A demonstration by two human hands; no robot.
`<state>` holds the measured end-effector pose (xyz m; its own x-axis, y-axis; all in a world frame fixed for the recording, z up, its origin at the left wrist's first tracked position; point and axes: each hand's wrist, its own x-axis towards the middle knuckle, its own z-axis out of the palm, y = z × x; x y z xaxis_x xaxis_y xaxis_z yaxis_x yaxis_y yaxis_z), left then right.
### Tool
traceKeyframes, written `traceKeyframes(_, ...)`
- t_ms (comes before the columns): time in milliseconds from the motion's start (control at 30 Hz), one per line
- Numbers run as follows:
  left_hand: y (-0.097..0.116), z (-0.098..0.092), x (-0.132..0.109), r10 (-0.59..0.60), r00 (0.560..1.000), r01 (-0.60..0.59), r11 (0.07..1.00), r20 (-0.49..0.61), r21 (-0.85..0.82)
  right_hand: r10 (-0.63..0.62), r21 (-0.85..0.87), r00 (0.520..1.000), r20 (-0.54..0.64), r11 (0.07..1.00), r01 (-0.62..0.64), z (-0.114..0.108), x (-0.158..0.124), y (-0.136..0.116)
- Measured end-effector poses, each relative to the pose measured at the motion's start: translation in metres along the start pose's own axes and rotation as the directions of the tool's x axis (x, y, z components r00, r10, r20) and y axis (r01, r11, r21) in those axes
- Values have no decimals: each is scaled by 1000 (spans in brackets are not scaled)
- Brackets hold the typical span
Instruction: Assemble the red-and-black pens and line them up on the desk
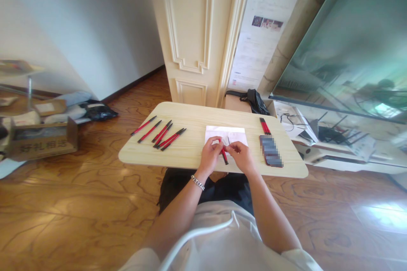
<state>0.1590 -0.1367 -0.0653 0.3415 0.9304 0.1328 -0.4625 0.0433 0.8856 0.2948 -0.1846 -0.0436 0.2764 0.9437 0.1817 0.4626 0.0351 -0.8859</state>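
"Head view: where is the red-and-black pen [224, 156]?"

"Between the 2 hands, slanting, its black end toward the person."

"And the fingers?"

"The left hand [210, 155] has its thumb and fingers pinched around the pen. The right hand [243, 157] has its fingertips drawn close together beside a small whitish piece [226, 140]; I can't tell whether they grip it."

"What lies around them?"

"White paper [212, 131] just beyond, on the pale table [197, 112]. Loose pens [162, 131] lie on the left; on the right, bundled pens [265, 126] sit near a phone [270, 151], its screen pixelated."
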Motion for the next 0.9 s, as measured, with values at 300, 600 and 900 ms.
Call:
traceKeyframes(300, -2, -2, -3, 52, 999, -52, 997, 2, 60, -26, 104, 999, 39, 994, 22, 13, -24, -3)
traceKeyframes(600, 2, -3, -4, 122, 992, -123, 984, 17, 126, -242, 100, 957, -160, 961, 259, -10, -29, -38)
traceKeyframes(900, -3, -4, -2, 118, 993, -117, 983, 0, 143, -11, -54, 973, -230, 999, -1, -18, -10, -13)
